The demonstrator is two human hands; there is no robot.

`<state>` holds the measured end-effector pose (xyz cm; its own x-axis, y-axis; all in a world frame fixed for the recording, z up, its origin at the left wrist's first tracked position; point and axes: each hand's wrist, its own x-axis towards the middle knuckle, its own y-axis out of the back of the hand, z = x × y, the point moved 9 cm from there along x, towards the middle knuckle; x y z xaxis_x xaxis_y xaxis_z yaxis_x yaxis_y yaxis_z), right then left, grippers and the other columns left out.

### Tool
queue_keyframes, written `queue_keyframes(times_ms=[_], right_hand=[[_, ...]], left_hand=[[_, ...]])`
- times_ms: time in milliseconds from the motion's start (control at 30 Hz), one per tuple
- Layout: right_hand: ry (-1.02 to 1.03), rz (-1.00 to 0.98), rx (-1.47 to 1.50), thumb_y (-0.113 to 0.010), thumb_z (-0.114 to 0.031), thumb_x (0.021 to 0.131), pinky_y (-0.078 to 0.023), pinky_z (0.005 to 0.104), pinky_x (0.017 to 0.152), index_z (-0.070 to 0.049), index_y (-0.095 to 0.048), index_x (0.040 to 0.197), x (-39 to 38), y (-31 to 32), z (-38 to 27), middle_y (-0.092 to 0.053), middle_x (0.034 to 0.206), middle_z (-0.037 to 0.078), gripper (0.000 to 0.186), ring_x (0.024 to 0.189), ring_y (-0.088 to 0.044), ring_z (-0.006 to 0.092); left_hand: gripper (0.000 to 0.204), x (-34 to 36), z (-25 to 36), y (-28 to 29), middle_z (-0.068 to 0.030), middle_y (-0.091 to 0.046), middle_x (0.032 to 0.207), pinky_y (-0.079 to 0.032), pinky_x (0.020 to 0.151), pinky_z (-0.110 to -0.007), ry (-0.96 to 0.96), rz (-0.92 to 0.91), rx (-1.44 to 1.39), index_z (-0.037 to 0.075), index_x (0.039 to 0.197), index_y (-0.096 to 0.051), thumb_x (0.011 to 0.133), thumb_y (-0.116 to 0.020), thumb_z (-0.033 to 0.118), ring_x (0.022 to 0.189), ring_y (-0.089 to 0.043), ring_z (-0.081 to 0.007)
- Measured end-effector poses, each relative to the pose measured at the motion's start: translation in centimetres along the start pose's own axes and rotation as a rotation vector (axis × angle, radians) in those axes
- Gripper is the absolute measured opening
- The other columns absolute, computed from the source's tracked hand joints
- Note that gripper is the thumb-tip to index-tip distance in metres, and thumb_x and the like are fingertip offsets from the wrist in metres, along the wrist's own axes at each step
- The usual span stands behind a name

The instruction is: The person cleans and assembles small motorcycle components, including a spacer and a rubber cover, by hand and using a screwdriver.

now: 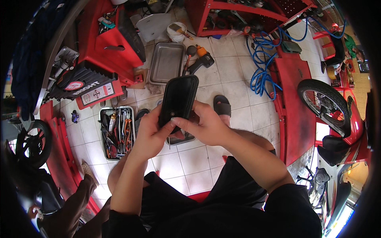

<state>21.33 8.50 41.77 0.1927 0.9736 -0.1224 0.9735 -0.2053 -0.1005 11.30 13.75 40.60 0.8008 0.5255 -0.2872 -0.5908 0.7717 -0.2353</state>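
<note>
A black smartphone [179, 95] is held upright between my two hands above the tiled floor; its screen looks dark. My left hand [152, 125] wraps round its lower left side, thumb on the front. Round the lower right edge closes my right hand [206, 123], its thumb also resting low on the screen. Below and left of the hands sits a metal tray of tools [132, 115], holding wrenches, pliers and other hand tools. Part of another tray [186, 141] shows beneath my wrists, mostly hidden.
Ahead lie an empty grey metal tray [151, 65], an orange-and-black power tool [204, 59] and a white bucket [174, 36] with a brush. Blue hose [258, 79] coils beside a red lift platform [295, 107]. A motorcycle wheel [325, 107] stands right. Another person's leg [73, 198] shows at left.
</note>
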Motion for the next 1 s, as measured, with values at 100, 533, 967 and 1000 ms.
queue_keyframes(times_ms=[100, 533, 967, 1000], right_hand=[[-0.142, -0.024, 0.09, -0.062, -0.012, 0.091, -0.052, 0.0291, 0.076, 0.004, -0.058, 0.106, 0.0, 0.1, 1.0, -0.065, 0.095, 0.008, 0.022, 0.087, -0.063, 0.0128], [-0.135, 0.016, 0.115, -0.057, -0.012, 0.094, -0.051, 0.0286, 0.078, 0.005, -0.058, 0.105, 0.0, 0.3, 1.1, -0.066, 0.092, 0.008, 0.02, 0.085, -0.063, 0.0119], [-0.171, 0.058, 0.108, -0.058, -0.014, 0.094, -0.05, 0.0267, 0.074, 0.004, -0.059, 0.107, -0.2, 0.2, 1.6, -0.065, 0.089, 0.007, 0.022, 0.081, -0.061, 0.0096], [-0.165, 0.065, 0.117, -0.058, -0.014, 0.094, -0.05, 0.0263, 0.073, 0.004, -0.059, 0.107, -0.2, 0.2, 1.5, -0.066, 0.089, 0.007, 0.022, 0.08, -0.061, 0.0092]], left_hand=[[0.031, -0.1, 0.0, -0.2, -0.0121, -0.065, 0.102, -0.058, 0.073, -0.03, 0.058, -0.017, -0.116, -0.007, 0.125, -0.048, 0.095, -0.05, 0.003, 0.077, -0.067, -0.0185], [0.029, -0.3, -0.1, -0.5, -0.0116, -0.064, 0.101, -0.058, 0.073, -0.032, 0.08, -0.045, -0.149, -0.007, 0.121, -0.051, 0.1, -0.045, 0.011, 0.079, -0.068, -0.0211], [0.03, -0.2, 0.1, -0.4, -0.0099, -0.065, 0.097, -0.055, 0.07, -0.028, 0.028, -0.03, -0.118, -0.007, 0.121, -0.052, 0.1, -0.046, 0.013, 0.076, -0.067, -0.0174], [0.031, -0.1, 0.3, -0.4, -0.0099, -0.065, 0.097, -0.055, 0.07, -0.028, 0.008, -0.022, -0.1, -0.007, 0.121, -0.052, 0.1, -0.046, 0.013, 0.075, -0.066, -0.0167]])
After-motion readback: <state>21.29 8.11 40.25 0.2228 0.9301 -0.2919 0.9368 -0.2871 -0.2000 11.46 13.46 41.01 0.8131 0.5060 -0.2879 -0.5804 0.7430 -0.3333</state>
